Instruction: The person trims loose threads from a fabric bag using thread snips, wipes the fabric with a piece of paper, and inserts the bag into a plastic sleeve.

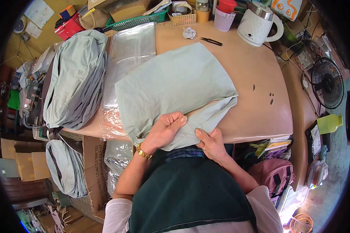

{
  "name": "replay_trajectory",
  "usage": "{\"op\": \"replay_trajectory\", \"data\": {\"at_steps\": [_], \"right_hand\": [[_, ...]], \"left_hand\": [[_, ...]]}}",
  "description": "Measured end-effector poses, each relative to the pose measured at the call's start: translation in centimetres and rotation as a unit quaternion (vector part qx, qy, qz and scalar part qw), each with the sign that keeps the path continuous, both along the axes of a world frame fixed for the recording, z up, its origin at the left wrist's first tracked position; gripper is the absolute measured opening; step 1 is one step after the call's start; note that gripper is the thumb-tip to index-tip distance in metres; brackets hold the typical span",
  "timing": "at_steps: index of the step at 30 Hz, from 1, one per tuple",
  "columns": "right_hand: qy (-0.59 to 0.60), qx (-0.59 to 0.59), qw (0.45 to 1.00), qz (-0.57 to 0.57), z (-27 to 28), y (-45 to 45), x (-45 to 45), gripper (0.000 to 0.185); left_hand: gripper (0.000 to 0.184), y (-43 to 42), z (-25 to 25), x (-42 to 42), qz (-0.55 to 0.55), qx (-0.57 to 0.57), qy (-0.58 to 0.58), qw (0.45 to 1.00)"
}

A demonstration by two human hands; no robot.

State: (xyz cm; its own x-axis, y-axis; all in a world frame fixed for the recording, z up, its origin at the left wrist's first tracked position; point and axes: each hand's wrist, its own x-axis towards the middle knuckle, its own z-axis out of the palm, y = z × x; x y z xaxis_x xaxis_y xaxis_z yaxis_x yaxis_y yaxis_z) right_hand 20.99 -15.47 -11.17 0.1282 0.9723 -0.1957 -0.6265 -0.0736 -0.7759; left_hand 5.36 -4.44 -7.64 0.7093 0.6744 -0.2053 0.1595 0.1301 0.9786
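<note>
A pale grey-green cloth piece [171, 77] lies folded over the front part of the table, its near edge hanging toward my lap. My left hand [165, 130], with a gold watch at the wrist, pinches the near edge between thumb and fingers. Just to its right, my right hand [210, 143] grips the same edge, thumb on top. Between the two hands a narrow flap of the cloth is drawn up. Black tweezers or thread snips [211, 41] lie beyond the cloth, beside a crumpled white paper [189, 33].
A stack of similar cloth [76, 77] fills the table's left end, next to clear plastic bags [133, 42]. Baskets, a white kettle [256, 25] and a perforated cup [224, 21] line the back of the tan tabletop [256, 116]. A black fan [327, 82] stands right.
</note>
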Motion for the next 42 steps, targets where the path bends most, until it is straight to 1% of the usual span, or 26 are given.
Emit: {"op": "replay_trajectory", "data": {"at_steps": [5, 8, 10, 13, 15, 16, 17, 18, 19, 20, 21, 23, 24, 25, 27, 28, 29, 31, 32, 33, 35, 36, 38, 39, 41, 42], "right_hand": [[-0.036, 0.028, 0.999, 0.015, 0.6, -0.5, 0.7, 0.017], [-0.077, 0.043, 0.996, 0.026, 1.3, -0.5, 0.8, 0.021], [-0.091, 0.034, 0.995, 0.026, 1.5, -0.7, 0.8, 0.022], [-0.074, 0.023, 0.997, 0.015, 1.8, -0.6, 0.8, 0.023], [-0.044, -0.013, 0.997, -0.054, 1.8, -0.4, 0.3, 0.024], [-0.044, -0.013, 0.997, -0.053, 1.6, -0.1, 0.5, 0.024], [-0.003, -0.053, 0.993, -0.107, 1.1, 0.5, 1.2, 0.024], [0.039, -0.093, 0.982, -0.161, 0.7, 0.9, 1.9, 0.024], [0.037, -0.092, 0.981, -0.164, 0.5, 1.0, 2.5, 0.024], [-0.001, -0.070, 0.988, -0.138, 0.2, 1.0, 3.0, 0.025], [-0.038, -0.047, 0.992, -0.113, 0.0, 1.0, 3.3, 0.025], [-0.063, -0.075, 0.990, -0.105, -0.2, 1.3, 2.1, 0.028], [-0.111, -0.067, 0.990, -0.058, -0.3, 1.4, 1.4, 0.028], [-0.158, -0.059, 0.986, -0.011, -0.5, 1.5, 0.8, 0.029], [-0.165, -0.058, 0.985, -0.003, -1.9, 1.7, -0.1, 0.030], [-0.170, -0.059, 0.984, 0.008, -2.2, 1.6, -0.3, 0.032], [-0.172, -0.057, 0.983, 0.005, -2.1, 1.4, 0.0, 0.032], [-0.074, -0.075, 0.993, 0.044, -1.7, 1.0, 0.8, 0.026], [-0.021, -0.043, 0.998, 0.026, -1.4, 0.9, 0.8, 0.023], [-0.019, -0.042, 0.999, 0.020, -1.2, 0.8, 0.9, 0.023], [0.070, -0.073, 0.995, 0.016, -0.7, 0.8, 1.2, 0.030], [0.071, -0.070, 0.995, 0.013, -0.1, 1.2, 1.7, 0.030], [0.193, -0.124, 0.973, -0.039, 1.2, 2.2, 3.0, 0.028], [0.195, -0.121, 0.973, -0.041, 0.8, 2.4, 3.1, 0.028], [0.152, -0.093, 0.978, -0.105, -0.5, 3.0, 3.0, 0.026], [0.154, -0.090, 0.978, -0.106, -0.2, 3.0, 2.7, 0.026]], "left_hand": [[0.034, 0.3, 0.1, -0.1, 0.007, 0.001, -0.017, 1.000], [0.028, 0.6, 1.4, -0.5, 0.023, -0.036, 0.001, 0.999], [0.022, 0.7, 2.3, -1.2, -0.110, 0.015, 0.033, 0.993], [0.021, 0.3, 4.2, -0.8, -0.097, 0.020, 0.072, 0.993], [0.025, 0.3, 3.3, -1.0, -0.106, 0.033, 0.057, 0.992], [0.028, 0.3, 2.9, -1.1, -0.114, 0.046, 0.040, 0.992], [0.028, 0.4, 2.9, -1.5, -0.114, 0.046, 0.039, 0.992], [0.032, 0.8, 3.0, -2.2, -0.148, 0.108, 0.101, 0.978], [0.037, 1.3, 3.1, -2.9, -0.182, 0.170, 0.161, 0.955], [0.046, 1.9, 3.6, -3.7, -0.218, 0.236, 0.202, 0.925], [0.046, 1.7, 4.5, -3.4, -0.223, 0.239, 0.198, 0.924], [0.050, 1.0, 5.9, -2.9, -0.111, 0.325, 0.272, 0.899], [0.053, 0.9, 5.6, -1.8, -0.063, 0.326, 0.222, 0.917], [0.053, 0.6, 5.3, -0.1, -0.066, 0.329, 0.219, 0.916], [0.039, 0.0, 4.4, 3.5, 0.035, 0.418, 0.163, 0.893], [0.024, 0.5, 3.1, 4.7, 0.027, 0.456, 0.125, 0.881], [0.024, 1.0, 2.5, 5.0, 0.026, 0.459, 0.122, 0.880], [0.020, 1.8, 2.0, 5.8, 0.053, 0.414, 0.153, 0.896], [0.021, 1.6, 1.7, 6.0, 0.081, 0.398, 0.117, 0.906], [0.021, 1.3, 1.7, 6.1, 0.076, 0.400, 0.116, 0.906], [0.022, 1.0, 1.9, 6.0, 0.101, 0.343, 0.090, 0.929], [0.022, 0.9, 2.3, 5.7, 0.097, 0.347, 0.090, 0.929], [0.022, 0.7, 3.7, 4.9, 0.031, 0.301, 0.096, 0.948], [0.022, 0.4, 4.1, 4.7, 0.029, 0.303, 0.097, 0.947], [0.020, 0.1, 4.7, 4.2, 0.002, 0.340, 0.180, 0.923], [0.021, 0.3, 4.4, 4.0, 0.011, 0.317, 0.173, 0.932]]}}
